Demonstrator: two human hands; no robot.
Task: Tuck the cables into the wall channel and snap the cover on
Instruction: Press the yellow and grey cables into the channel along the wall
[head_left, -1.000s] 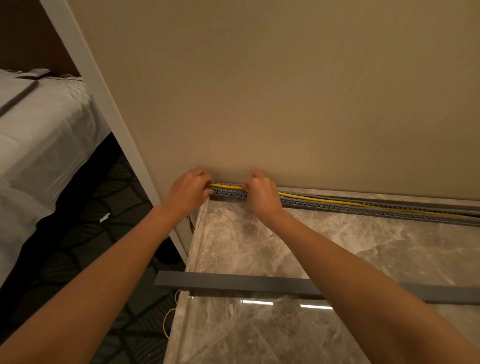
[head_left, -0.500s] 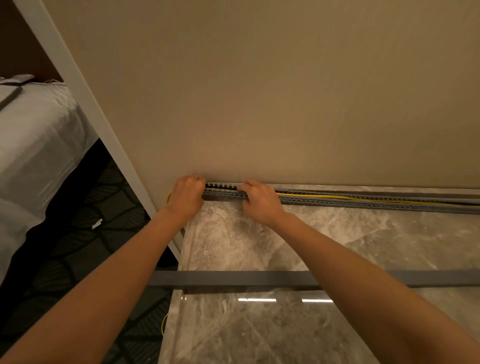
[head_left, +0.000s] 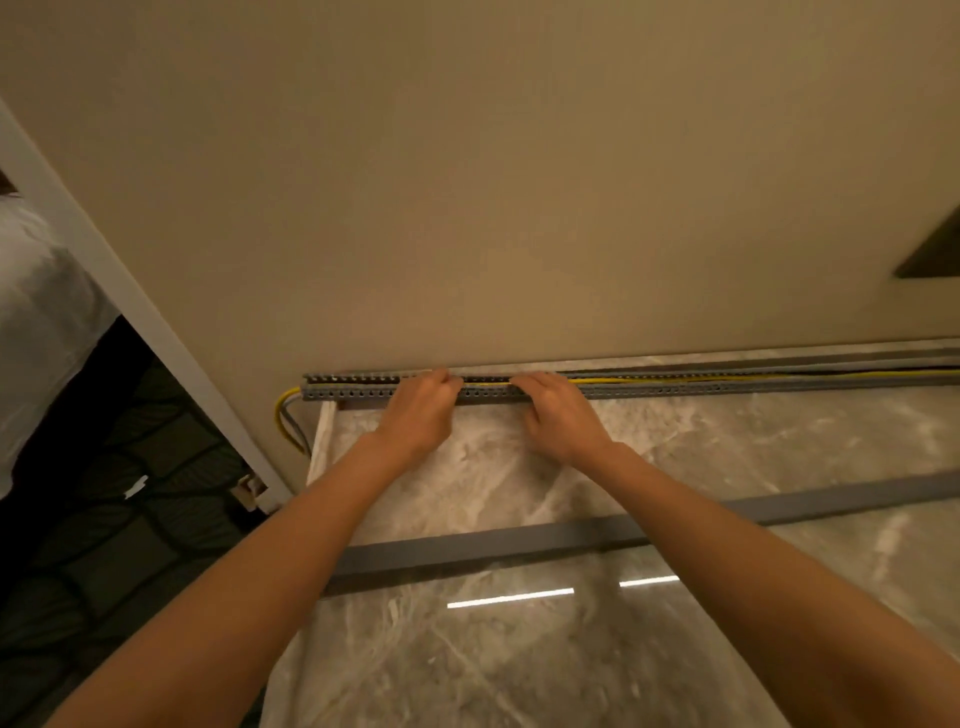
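A grey slotted wall channel (head_left: 727, 387) runs along the foot of the beige wall, above a marble top. A yellow cable (head_left: 675, 379) lies inside it, and the yellow and grey cable ends (head_left: 284, 418) hang out of its left end. My left hand (head_left: 421, 415) and my right hand (head_left: 563, 421) rest side by side on the channel. Their fingers curl over its front edge onto the yellow cable, which shows between them. The fingertips are hidden in the channel. The long grey cover (head_left: 519, 545) lies loose on the marble under my forearms.
The marble top (head_left: 727, 457) ends in a left edge near the channel's end. Beyond a white wall trim (head_left: 130, 306) lie dark patterned carpet (head_left: 130, 545) and a white bed (head_left: 36, 322). A dark object (head_left: 935, 254) sits on the wall at the right.
Both hands have slid to the right along the channel, so its left end and the hanging cable ends are now uncovered. The yellow cable sits lower in the channel than a second ago.
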